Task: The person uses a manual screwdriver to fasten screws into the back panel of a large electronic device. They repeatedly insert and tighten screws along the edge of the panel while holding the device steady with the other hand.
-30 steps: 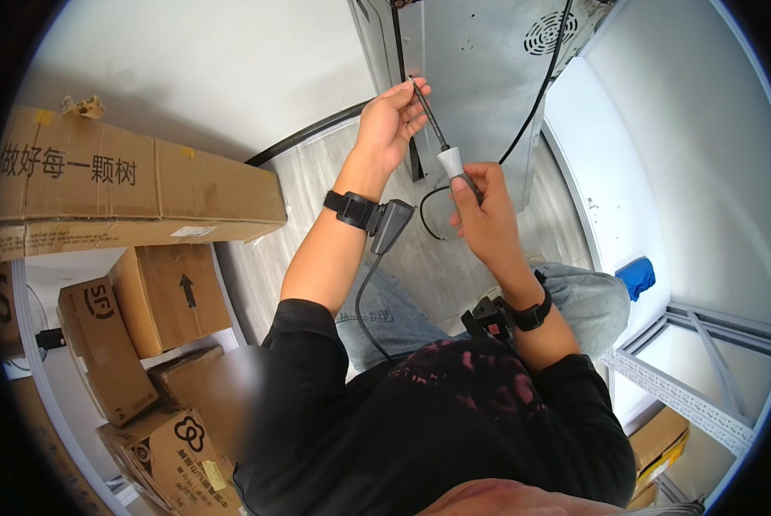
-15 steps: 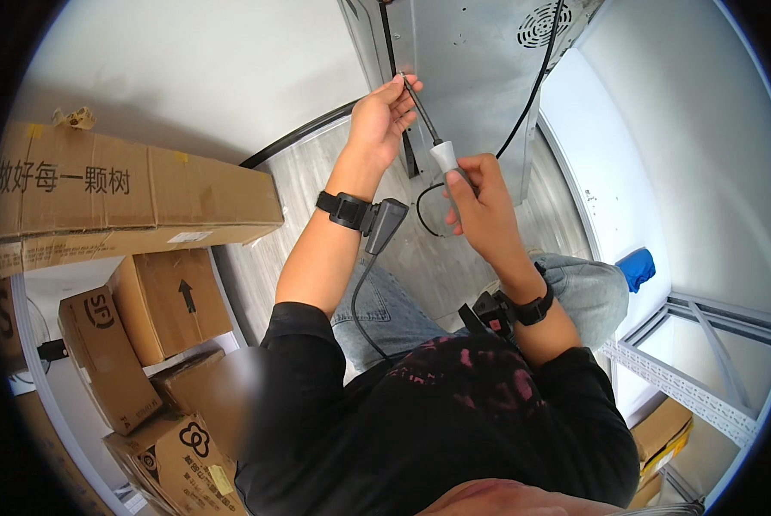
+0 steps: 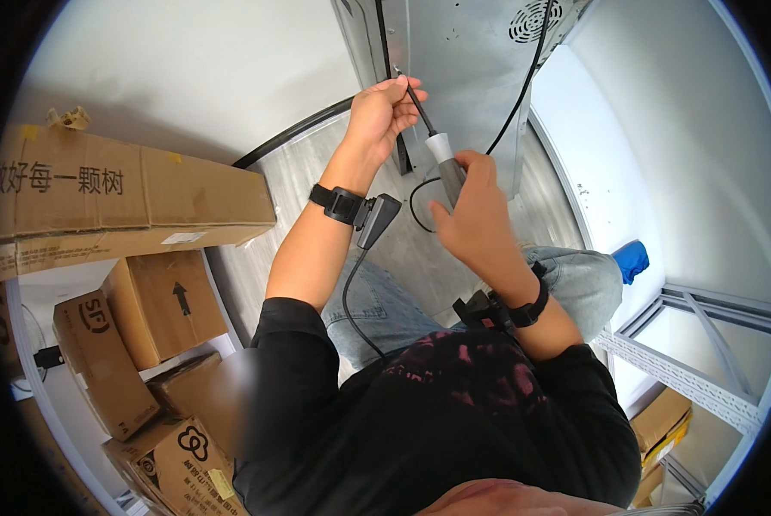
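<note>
A screwdriver (image 3: 438, 147) with a white and grey handle and a dark shaft slants up toward a grey metal cabinet (image 3: 463, 77). Its tip end is by the cabinet's edge, beside a black cable (image 3: 385, 47). My left hand (image 3: 380, 113) pinches the shaft close to the tip, thumb against index finger, other fingers loosely curled. Around the handle's lower end is my right hand (image 3: 482, 211), its index finger along the grip and the thumb lifted off to the side. Its remaining fingers are hidden. What the tip touches is too small to make out.
Cardboard boxes (image 3: 127, 185) stack up at the left on a shelf. A second black cable (image 3: 523, 103) hangs down the cabinet and loops near the floor (image 3: 317, 172). At the right are a metal rack (image 3: 687, 378) and a blue cloth-like item (image 3: 631, 261).
My right thumb has come away from the screwdriver handle, and the hand has turned and loosened. My left hand still pinches the shaft. The whole view has shifted slightly.
</note>
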The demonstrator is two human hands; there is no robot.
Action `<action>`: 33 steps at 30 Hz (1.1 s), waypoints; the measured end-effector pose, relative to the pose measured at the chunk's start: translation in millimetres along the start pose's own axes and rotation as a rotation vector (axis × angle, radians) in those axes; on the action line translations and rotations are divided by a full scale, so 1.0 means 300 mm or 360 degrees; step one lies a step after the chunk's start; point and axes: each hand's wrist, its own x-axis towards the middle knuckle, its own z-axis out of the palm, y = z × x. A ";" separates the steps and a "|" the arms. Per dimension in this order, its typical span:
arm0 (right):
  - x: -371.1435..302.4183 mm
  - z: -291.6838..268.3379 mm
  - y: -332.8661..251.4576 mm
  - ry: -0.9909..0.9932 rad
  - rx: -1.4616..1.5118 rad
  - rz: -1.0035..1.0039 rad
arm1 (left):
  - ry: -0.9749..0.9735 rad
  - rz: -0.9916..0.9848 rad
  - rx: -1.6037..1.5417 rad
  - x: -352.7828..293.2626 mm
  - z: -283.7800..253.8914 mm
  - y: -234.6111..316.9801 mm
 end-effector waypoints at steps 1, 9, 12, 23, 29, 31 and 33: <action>-0.008 0.005 -0.002 0.0043 -0.0075 -0.0083 | 0.0027 0.0000 0.0025 0.000 0.004 -0.001; -0.015 0.006 0.013 0.0203 -0.0021 -0.0031 | -0.0343 -0.0165 -0.0007 -0.061 -0.003 -0.006; -0.020 -0.011 0.018 0.0187 -0.0110 -0.0108 | -0.0322 -0.0113 0.0015 -0.056 0.000 -0.018; -0.054 0.013 -0.003 0.0323 0.0052 -0.0061 | -0.0428 -0.0162 -0.0003 -0.063 -0.022 -0.010; -0.062 -0.004 -0.002 0.0175 0.0102 0.0037 | -0.0499 -0.0096 -0.0095 -0.059 -0.029 -0.021; -0.052 -0.009 -0.027 0.0355 0.0018 -0.0114 | -0.0381 -0.0107 -0.0067 -0.061 -0.012 -0.025; -0.050 -0.013 -0.031 0.0423 -0.0039 -0.0167 | -0.0349 -0.0087 -0.0036 -0.062 -0.004 -0.028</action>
